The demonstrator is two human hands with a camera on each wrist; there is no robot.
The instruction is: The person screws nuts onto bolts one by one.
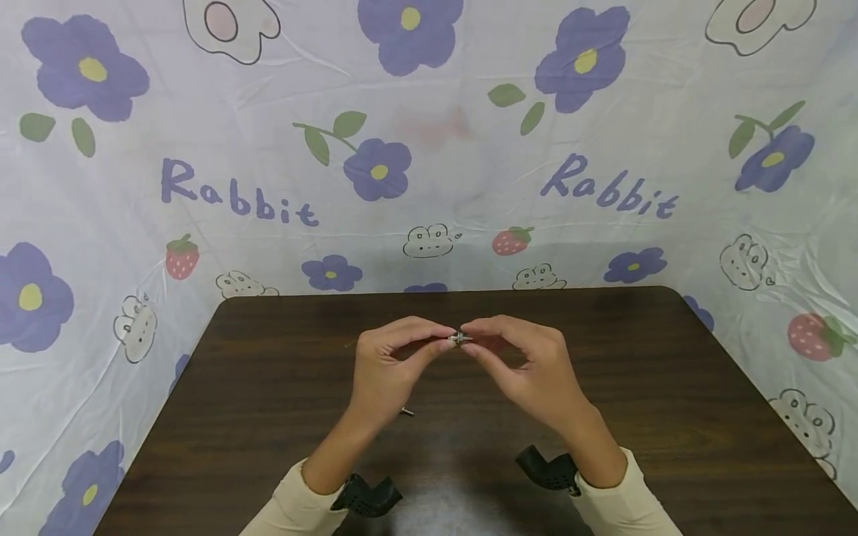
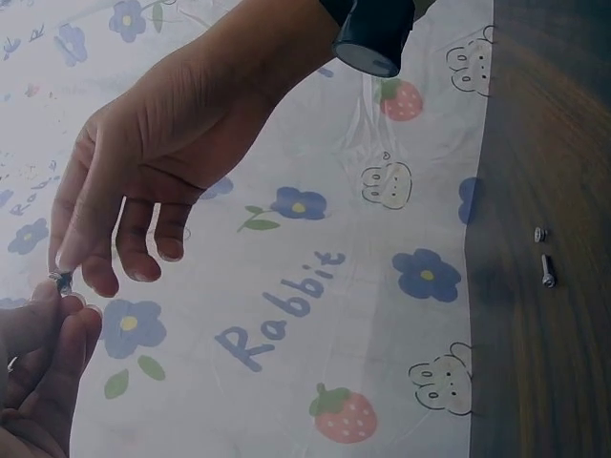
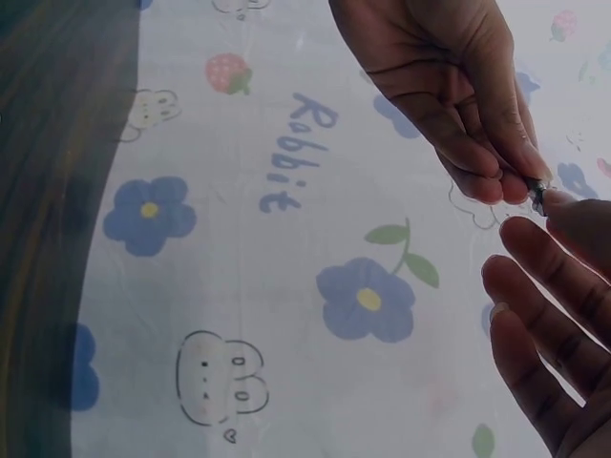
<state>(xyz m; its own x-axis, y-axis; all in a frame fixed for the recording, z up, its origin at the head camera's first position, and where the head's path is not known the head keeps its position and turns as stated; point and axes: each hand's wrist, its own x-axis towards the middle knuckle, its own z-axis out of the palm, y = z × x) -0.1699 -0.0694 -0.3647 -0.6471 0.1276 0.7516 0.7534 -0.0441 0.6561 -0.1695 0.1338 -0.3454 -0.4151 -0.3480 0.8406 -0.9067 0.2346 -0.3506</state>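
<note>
A small silvery metal bolt (image 1: 459, 338) with a wider ring around its middle is held level above the table between both hands. The left hand (image 1: 389, 365) pinches its left end between thumb and forefinger. From the other side, the right hand (image 1: 536, 368) pinches the right end the same way, its remaining fingers spread apart in the right wrist view. Fingertips hide much of the bolt (image 2: 63, 281) in the left wrist view; in the right wrist view it shows as a dark bit of metal (image 3: 537, 196).
On the dark wooden table (image 1: 268, 447) lies a small screw (image 1: 407, 411), close to the left wrist. The left wrist view shows this screw (image 2: 547, 271) beside a short round metal piece (image 2: 540, 235). A patterned cloth (image 1: 429, 201) hangs behind and at both sides.
</note>
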